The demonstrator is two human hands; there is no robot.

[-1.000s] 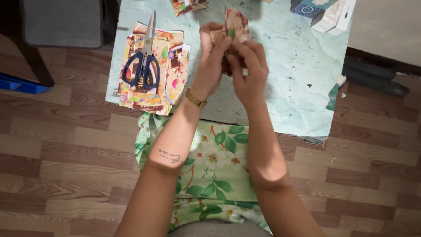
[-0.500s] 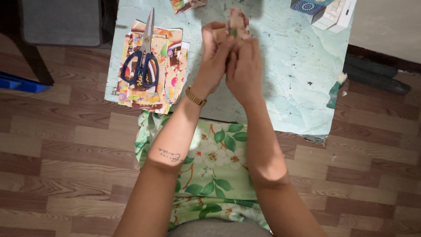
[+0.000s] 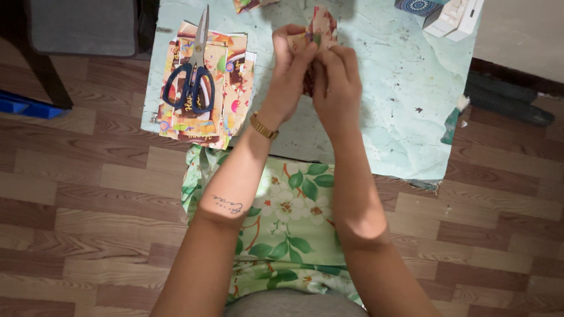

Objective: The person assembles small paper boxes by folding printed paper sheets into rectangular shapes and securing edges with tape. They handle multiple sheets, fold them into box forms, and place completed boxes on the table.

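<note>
Above the pale green surface (image 3: 388, 88), folding a small patterned paper piece (image 3: 320, 26), left hand (image 3: 291, 70) and right hand (image 3: 336, 82) both in tight pinching grip on it; next likely needing a pressed crease, scissors (image 3: 194, 76) lying apart on the paper stack (image 3: 235, 94).

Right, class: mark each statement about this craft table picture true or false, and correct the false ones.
1. Both hands, left hand and right hand, pinch a small folded paper piece. True.
2. The scissors lie on the wooden floor. False: they rest on a stack of colourful printed papers on the pale green table.
3. The scissors have dark blue handles. True.
4. A gold-coloured bracelet sits on the right wrist. False: it is on the left wrist.
5. A floral green cloth covers the lap. True.
</note>
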